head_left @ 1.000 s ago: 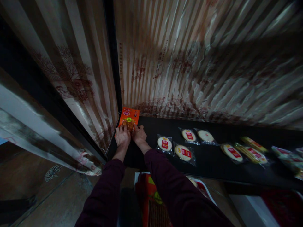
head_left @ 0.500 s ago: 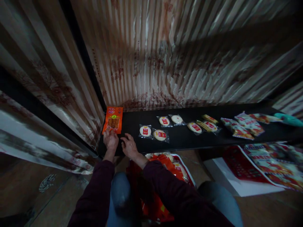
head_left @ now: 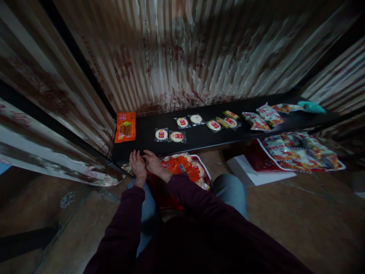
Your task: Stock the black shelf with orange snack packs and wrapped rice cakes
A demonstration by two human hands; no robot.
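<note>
An orange snack packet [head_left: 125, 127] lies flat at the left end of a black shelf [head_left: 199, 136], against the striped wall. My left hand [head_left: 137, 164] rests at the shelf's front edge with its fingers stretched out, holding nothing. Beside it, my right hand [head_left: 152, 163] lies over the edge, fingers loosely extended, touching the left hand. Just below both hands sits a red tray [head_left: 186, 172] piled with orange packets and round cakes.
Several round wrapped cakes [head_left: 170, 134] lie along the shelf, with more bagged snacks [head_left: 264, 116] and a teal object [head_left: 311, 107] to the right. A flat box of packets [head_left: 291, 153] sits on the floor under the shelf. Striped walls enclose the back and left.
Both hands let go of the orange packet and drew back to the shelf's front edge. The view pulled away and turned right, showing more of the shelf.
</note>
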